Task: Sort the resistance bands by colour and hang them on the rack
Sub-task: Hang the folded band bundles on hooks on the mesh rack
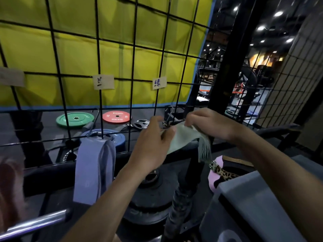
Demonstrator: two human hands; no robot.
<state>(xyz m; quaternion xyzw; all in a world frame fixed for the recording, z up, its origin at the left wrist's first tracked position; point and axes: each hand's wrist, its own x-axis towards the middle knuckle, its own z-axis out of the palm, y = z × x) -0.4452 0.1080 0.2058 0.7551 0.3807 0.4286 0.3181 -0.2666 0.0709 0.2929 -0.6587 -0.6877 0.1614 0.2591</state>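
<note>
You face yellow padding [73, 55] behind grid. On floor beyond: green plate [75, 120], red plate [116, 116], blue plate [113, 137], small grey plate [141, 123] just right of red. Below you, black plates [153, 193] stacked. Chrome bar [35, 222] lower left. Grey box [258, 206] lower right; pink, leopard-print item [220, 172] at its left edge. Dim gym machines [248, 79] far right, ceiling lights [277, 13] above.

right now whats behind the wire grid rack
Through the wire grid rack show a yellow padded wall and green, red and blue weight plates on the floor; the purple bands cover part of the blue one.
</note>
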